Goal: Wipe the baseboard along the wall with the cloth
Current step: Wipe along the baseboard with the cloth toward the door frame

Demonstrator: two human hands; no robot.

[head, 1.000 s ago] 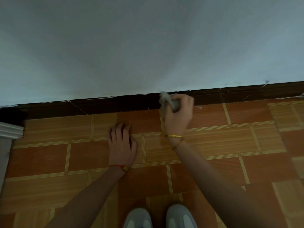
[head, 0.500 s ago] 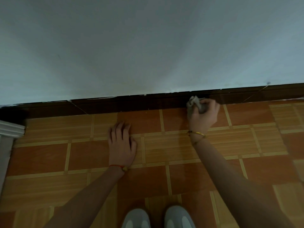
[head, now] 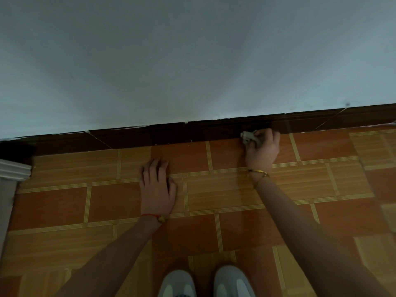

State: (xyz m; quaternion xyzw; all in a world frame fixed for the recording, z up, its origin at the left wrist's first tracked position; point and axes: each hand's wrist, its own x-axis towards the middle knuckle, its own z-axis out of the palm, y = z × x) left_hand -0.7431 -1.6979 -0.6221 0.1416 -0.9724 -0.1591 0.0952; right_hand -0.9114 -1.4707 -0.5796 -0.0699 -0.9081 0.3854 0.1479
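Observation:
A dark brown baseboard (head: 171, 133) runs along the foot of the pale wall (head: 192, 61), rising to the right. My right hand (head: 262, 150) grips a small crumpled grey cloth (head: 248, 137) and holds it against the lower edge of the baseboard, right of centre. A gold bangle circles that wrist. My left hand (head: 157, 187) rests flat on the floor tiles with fingers straight, well short of the baseboard, a red string on its wrist.
Orange and tan floor tiles (head: 214, 211) cover the floor. A white moulded door frame (head: 12, 170) stands at the far left. My two light shoes (head: 205, 281) show at the bottom edge.
My right hand has slid the cloth to the right along the baseboard. My left hand has stayed flat in the same spot.

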